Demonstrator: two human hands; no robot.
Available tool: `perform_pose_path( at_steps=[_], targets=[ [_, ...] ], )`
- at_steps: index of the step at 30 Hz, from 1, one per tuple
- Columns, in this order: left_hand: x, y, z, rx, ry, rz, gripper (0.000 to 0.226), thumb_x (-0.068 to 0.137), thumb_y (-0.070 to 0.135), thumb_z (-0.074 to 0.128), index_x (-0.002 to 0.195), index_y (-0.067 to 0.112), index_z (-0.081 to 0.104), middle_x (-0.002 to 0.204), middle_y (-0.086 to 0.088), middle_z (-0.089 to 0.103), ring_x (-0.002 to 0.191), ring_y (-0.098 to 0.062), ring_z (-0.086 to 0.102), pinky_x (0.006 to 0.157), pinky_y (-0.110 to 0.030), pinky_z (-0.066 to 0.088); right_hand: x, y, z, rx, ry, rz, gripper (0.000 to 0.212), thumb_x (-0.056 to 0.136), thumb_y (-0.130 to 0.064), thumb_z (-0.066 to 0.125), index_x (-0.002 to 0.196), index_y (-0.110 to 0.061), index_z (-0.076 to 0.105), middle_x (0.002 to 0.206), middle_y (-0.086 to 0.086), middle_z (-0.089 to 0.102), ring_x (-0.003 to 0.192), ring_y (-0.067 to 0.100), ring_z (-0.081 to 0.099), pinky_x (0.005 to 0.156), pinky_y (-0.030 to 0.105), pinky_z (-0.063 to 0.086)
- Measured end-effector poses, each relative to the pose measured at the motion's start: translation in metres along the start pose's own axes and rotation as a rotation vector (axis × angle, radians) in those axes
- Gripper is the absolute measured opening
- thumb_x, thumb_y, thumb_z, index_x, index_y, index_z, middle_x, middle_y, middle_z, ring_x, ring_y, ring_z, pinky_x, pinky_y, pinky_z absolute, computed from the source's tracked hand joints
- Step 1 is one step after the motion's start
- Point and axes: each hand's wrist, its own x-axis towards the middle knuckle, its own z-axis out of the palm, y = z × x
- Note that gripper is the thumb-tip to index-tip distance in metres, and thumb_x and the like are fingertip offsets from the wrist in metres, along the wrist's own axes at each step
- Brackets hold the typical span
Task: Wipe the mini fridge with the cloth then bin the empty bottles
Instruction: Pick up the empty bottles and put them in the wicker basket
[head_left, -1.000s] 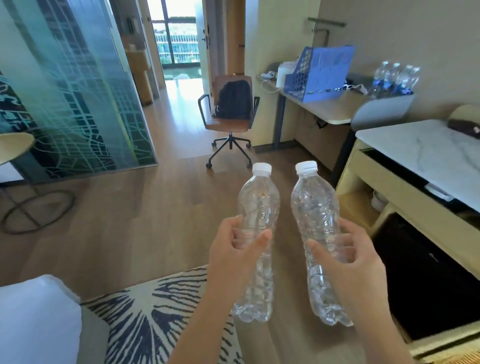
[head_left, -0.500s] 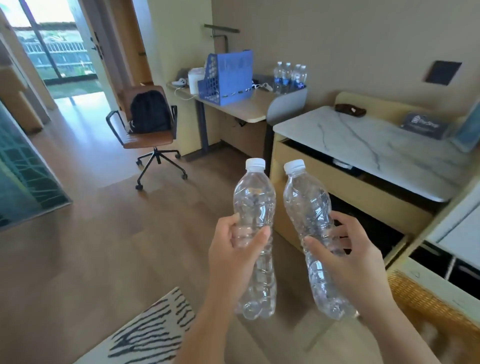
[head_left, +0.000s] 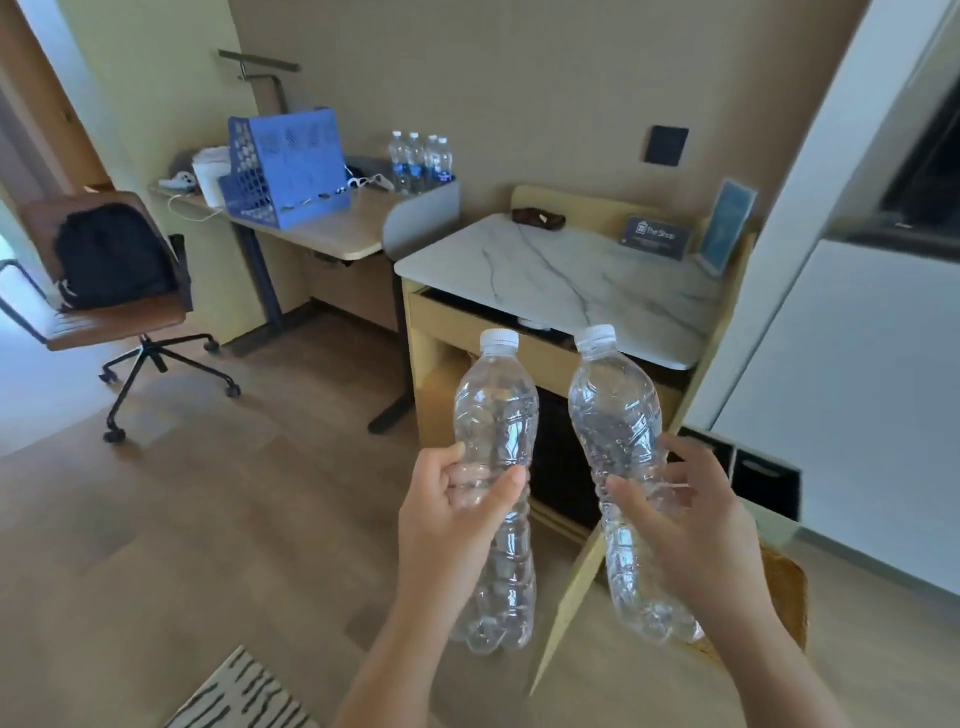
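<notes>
- The left bottle (head_left: 496, 415), clear and capped, stands upright in the left hand (head_left: 452, 519), which curls round its waist.
- The right bottle (head_left: 615, 410), just beside it but not touching, leans slightly; the right hand (head_left: 696, 525) wraps its middle.
- Both bases hang below the grips.
- A marble-topped cabinet (head_left: 571, 270) stands behind the 2.

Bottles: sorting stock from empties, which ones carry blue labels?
The four bottles on the desk; the left bottle and right bottle, in left hand and right hand, are unlabelled.
</notes>
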Motion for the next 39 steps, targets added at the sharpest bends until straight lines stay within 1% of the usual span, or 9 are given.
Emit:
perform_pose_path(
  at_steps=[4, 7, 11, 17, 20, 24, 30, 35, 39],
  targets=[
    [-0.010, 0.006, 0.060, -0.011, -0.073, -0.011, 0.062, 0.048, 0.064, 0.073, 0.099, 0.036, 0.051, 0.098, 0.010, 0.063, 0.088, 0.004, 0.061, 0.072, -0.019, 0.047, 0.013, 0.032, -0.050, 0.035, 0.057, 0.069, 0.047, 0.066, -0.051, 0.069, 0.104, -0.048, 0.042, 0.087, -0.020, 0.056, 0.074, -0.007, 0.054, 0.054, 0.022, 0.044],
    [-0.022, 0.014, 0.110, -0.010, -0.148, -0.007, 0.061, 0.048, 0.063, 0.072, 0.098, 0.036, 0.050, 0.099, 0.012, 0.061, 0.087, 0.007, 0.060, 0.068, -0.015, 0.047, 0.021, 0.061, -0.092, 0.044, 0.118, 0.103, 0.043, 0.067, -0.049, 0.070, 0.101, -0.044, 0.045, 0.083, -0.017, 0.059, 0.068, -0.005, 0.057, 0.054, 0.027, 0.050],
    [-0.041, 0.021, 0.178, -0.011, -0.220, -0.013, 0.061, 0.049, 0.063, 0.072, 0.099, 0.036, 0.050, 0.102, 0.014, 0.057, 0.087, 0.012, 0.056, 0.064, -0.006, 0.043, 0.030, 0.102, -0.147, 0.067, 0.170, 0.156, 0.040, 0.069, -0.045, 0.072, 0.101, -0.042, 0.048, 0.082, -0.018, 0.059, 0.069, -0.014, 0.054, 0.051, 0.016, 0.041],
    [-0.072, 0.014, 0.265, 0.064, -0.312, -0.029, 0.059, 0.049, 0.068, 0.069, 0.098, 0.041, 0.050, 0.105, 0.012, 0.061, 0.097, -0.005, 0.059, 0.084, -0.034, 0.050, 0.034, 0.161, -0.219, 0.083, 0.215, 0.237, 0.047, 0.068, -0.044, 0.072, 0.111, -0.034, 0.055, 0.086, -0.019, 0.063, 0.080, -0.006, 0.057, 0.060, 0.015, 0.040],
    [-0.081, 0.009, 0.301, 0.085, -0.351, -0.036, 0.056, 0.049, 0.069, 0.068, 0.095, 0.042, 0.050, 0.104, 0.015, 0.059, 0.092, 0.005, 0.057, 0.079, -0.028, 0.050, 0.033, 0.185, -0.246, 0.095, 0.245, 0.293, 0.049, 0.067, -0.047, 0.071, 0.111, -0.035, 0.055, 0.086, -0.014, 0.065, 0.082, -0.001, 0.058, 0.059, 0.015, 0.040],
    [-0.083, 0.000, 0.342, 0.131, -0.407, -0.021, 0.056, 0.051, 0.069, 0.067, 0.096, 0.041, 0.051, 0.101, 0.022, 0.056, 0.092, 0.021, 0.048, 0.071, -0.008, 0.041, 0.035, 0.212, -0.272, 0.110, 0.302, 0.366, 0.044, 0.066, -0.045, 0.073, 0.106, -0.037, 0.056, 0.081, -0.016, 0.063, 0.072, -0.009, 0.058, 0.050, 0.007, 0.038],
    [-0.062, -0.024, 0.393, 0.150, -0.457, -0.086, 0.061, 0.049, 0.071, 0.067, 0.098, 0.038, 0.052, 0.104, 0.016, 0.061, 0.100, 0.003, 0.054, 0.079, -0.018, 0.041, 0.052, 0.249, -0.288, 0.109, 0.379, 0.468, 0.045, 0.068, -0.040, 0.075, 0.109, -0.034, 0.057, 0.090, -0.005, 0.065, 0.074, -0.010, 0.057, 0.050, -0.001, 0.037],
    [-0.022, -0.043, 0.440, 0.153, -0.477, -0.094, 0.051, 0.050, 0.074, 0.067, 0.089, 0.046, 0.050, 0.096, 0.023, 0.059, 0.094, 0.012, 0.053, 0.068, -0.008, 0.040, 0.093, 0.277, -0.292, 0.055, 0.412, 0.511, 0.049, 0.068, -0.041, 0.074, 0.113, -0.033, 0.056, 0.092, -0.002, 0.067, 0.079, -0.003, 0.060, 0.054, 0.008, 0.040],
    [0.029, -0.049, 0.478, 0.134, -0.504, -0.135, 0.054, 0.051, 0.073, 0.063, 0.095, 0.046, 0.047, 0.101, 0.025, 0.055, 0.094, 0.015, 0.050, 0.063, -0.002, 0.039, 0.150, 0.289, -0.291, 0.020, 0.426, 0.551, 0.050, 0.068, -0.044, 0.073, 0.114, -0.035, 0.055, 0.093, -0.001, 0.067, 0.080, 0.001, 0.060, 0.061, 0.019, 0.043]
  ],
)
